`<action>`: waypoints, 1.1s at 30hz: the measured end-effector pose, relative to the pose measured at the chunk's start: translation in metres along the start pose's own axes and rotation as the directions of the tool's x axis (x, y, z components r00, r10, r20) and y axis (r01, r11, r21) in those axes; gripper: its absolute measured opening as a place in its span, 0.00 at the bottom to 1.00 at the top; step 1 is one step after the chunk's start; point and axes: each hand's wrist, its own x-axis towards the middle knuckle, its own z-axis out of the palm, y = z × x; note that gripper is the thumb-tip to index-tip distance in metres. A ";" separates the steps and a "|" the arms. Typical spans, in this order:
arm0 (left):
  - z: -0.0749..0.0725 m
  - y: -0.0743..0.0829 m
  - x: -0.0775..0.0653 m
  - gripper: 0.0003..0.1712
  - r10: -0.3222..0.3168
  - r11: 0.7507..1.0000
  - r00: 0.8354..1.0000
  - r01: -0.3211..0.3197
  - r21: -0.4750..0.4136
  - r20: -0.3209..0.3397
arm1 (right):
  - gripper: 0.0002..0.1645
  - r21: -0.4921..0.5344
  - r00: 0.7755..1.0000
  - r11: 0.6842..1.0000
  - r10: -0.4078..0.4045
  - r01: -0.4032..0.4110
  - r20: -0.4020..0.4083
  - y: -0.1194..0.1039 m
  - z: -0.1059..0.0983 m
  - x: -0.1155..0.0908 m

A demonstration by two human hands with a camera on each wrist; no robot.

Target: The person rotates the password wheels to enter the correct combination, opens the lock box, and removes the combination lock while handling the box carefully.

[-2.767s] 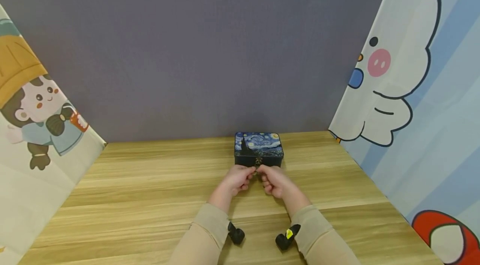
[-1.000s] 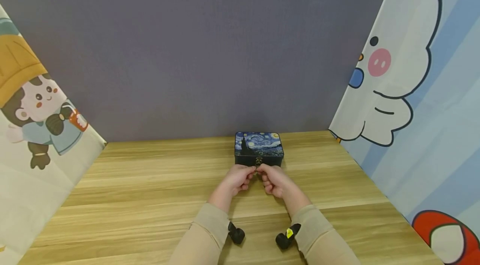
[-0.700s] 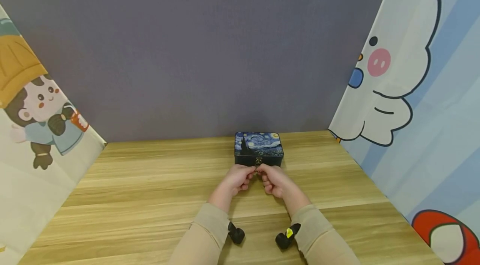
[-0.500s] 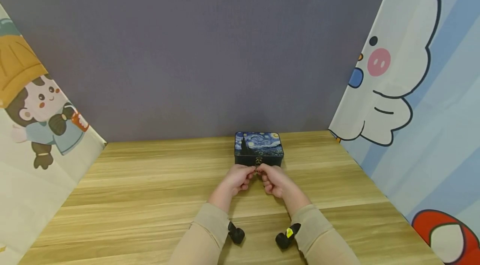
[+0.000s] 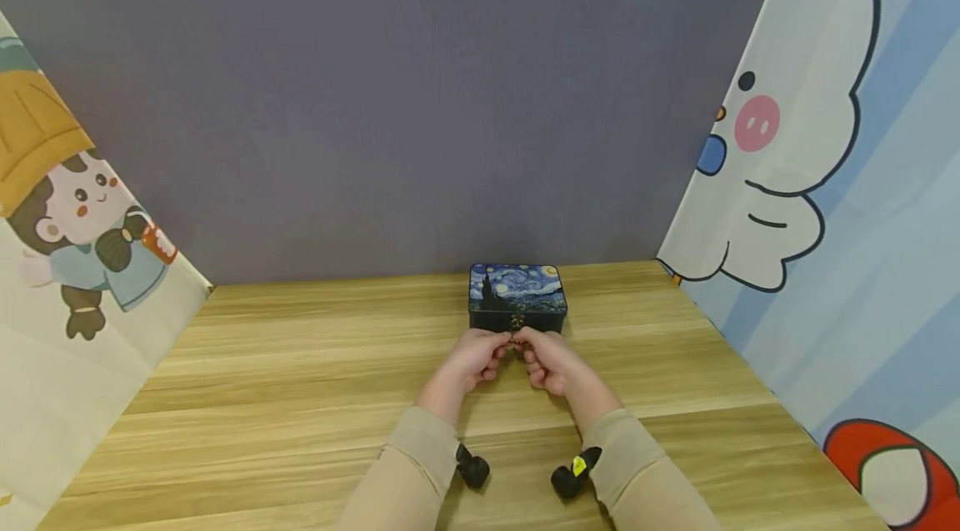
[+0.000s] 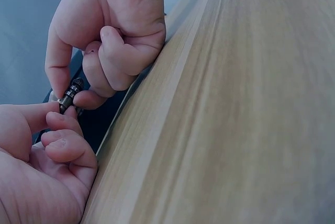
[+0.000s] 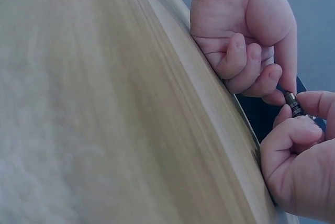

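Observation:
Near the back of the table, in the head view, stands a closed box (image 5: 517,289) with a starry night painting on its lid and a brass clasp (image 5: 517,321) on its dark front. A small dark metal combination lock (image 6: 71,96) with ringed dials sits at the clasp, largely covered by fingers in the head view. My left hand (image 5: 477,356) pinches one end of this lock between thumb and index finger. From the other side my right hand (image 5: 550,360) pinches the opposite end. The remaining fingers of both hands are curled in. How the lock joins the clasp is hidden.
The wooden table (image 5: 300,398) spreads to both sides of the box. A grey panel (image 5: 412,114) rises behind it. Cartoon-printed sheets flank the left (image 5: 67,398) and right (image 5: 885,281). A black wrist camera (image 5: 472,468) hangs inside the left cuff, another (image 5: 572,477) inside the right.

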 end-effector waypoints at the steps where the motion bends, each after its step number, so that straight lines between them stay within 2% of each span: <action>1: 0.000 0.000 0.000 0.16 -0.002 1.000 1.000 0.002 0.000 0.001 | 0.10 0.001 1.000 1.000 0.001 -0.001 0.001 0.000 0.000 0.000; 14: -0.003 -0.004 0.005 0.16 -0.007 1.000 1.000 0.007 0.007 -0.001 | 0.10 -0.006 1.000 1.000 0.004 -0.004 0.002 0.000 0.000 0.002; 33: -0.002 -0.001 0.002 0.16 -0.015 1.000 1.000 0.015 0.003 0.002 | 0.10 -0.015 1.000 1.000 0.009 -0.009 -0.005 -0.001 0.000 0.003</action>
